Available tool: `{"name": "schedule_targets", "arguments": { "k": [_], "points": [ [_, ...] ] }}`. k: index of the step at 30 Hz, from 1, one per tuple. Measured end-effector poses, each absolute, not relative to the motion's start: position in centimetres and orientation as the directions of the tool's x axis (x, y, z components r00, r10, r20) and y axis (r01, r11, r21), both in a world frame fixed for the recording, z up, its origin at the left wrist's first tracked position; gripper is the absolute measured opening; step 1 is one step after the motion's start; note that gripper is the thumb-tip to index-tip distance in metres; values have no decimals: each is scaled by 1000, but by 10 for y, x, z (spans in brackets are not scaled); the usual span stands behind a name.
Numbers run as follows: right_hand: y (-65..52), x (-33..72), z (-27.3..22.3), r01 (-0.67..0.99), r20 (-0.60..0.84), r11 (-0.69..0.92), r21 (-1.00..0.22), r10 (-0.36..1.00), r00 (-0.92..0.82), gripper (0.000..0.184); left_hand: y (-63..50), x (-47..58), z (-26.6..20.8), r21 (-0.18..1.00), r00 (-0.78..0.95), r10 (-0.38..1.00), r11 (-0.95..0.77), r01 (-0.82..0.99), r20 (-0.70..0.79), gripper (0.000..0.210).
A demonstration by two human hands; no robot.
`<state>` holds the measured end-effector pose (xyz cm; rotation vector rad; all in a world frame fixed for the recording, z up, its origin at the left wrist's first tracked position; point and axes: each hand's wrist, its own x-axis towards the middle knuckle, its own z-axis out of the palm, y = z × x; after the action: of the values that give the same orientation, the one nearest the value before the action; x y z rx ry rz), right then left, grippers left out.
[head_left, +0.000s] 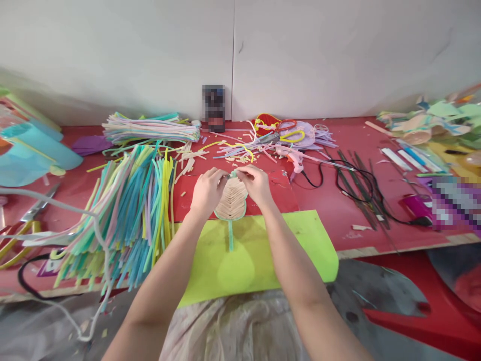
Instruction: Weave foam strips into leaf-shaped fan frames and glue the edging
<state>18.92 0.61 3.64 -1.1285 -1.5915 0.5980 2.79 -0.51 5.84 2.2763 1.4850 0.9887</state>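
Observation:
Both hands meet at the far tip of a leaf-shaped craft piece (230, 200), apparently made of pipe cleaners. Its beige strands run in a herringbone, a mint-green strand edges it, and a green stem points toward me. My left hand (209, 188) pinches the upper left edge with fingers closed. On the other side, my right hand (255, 181) is closed at the tip, where a bit of green (234, 174) shows between the fingers. The exact fingertip contact is partly hidden. Beneath the stem lies a yellow-green sheet (300, 235) at the table's front edge.
Bundled pipe cleaners (124, 215) lie left, with another bundle (150, 129) behind. Yellow-handled scissors (291, 136) and a pink glue gun (295, 159) with a black cord sit at the back right. Large scissors (33, 215) lie far left. A phone-like object (214, 108) leans against the wall.

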Motion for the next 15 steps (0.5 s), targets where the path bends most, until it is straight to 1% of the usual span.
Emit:
{"name": "schedule_targets", "arguments": {
  "k": [2, 6, 10, 13, 15],
  "points": [
    [6, 188, 35, 363, 456, 420, -832, 890, 14, 25, -8, 32, 58, 550, 245, 891, -432, 715, 382, 19],
    [5, 182, 35, 366, 462, 430, -825, 887, 0, 23, -11, 37, 52, 669, 199, 934, -352, 654, 297, 15],
    [4, 181, 36, 331, 435, 410, -850, 900, 3, 23, -7, 35, 50, 741, 162, 939, -338, 580, 302, 8],
    [4, 181, 36, 321, 436, 412, -853, 900, 3, 22, -4, 33, 48, 816, 167, 942, -335, 472, 290, 4],
    [3, 180, 35, 348, 472, 442, -827, 882, 1, 21, -2, 32, 45, 895, 183, 958, -273, 352, 220, 4]
  ]
}}
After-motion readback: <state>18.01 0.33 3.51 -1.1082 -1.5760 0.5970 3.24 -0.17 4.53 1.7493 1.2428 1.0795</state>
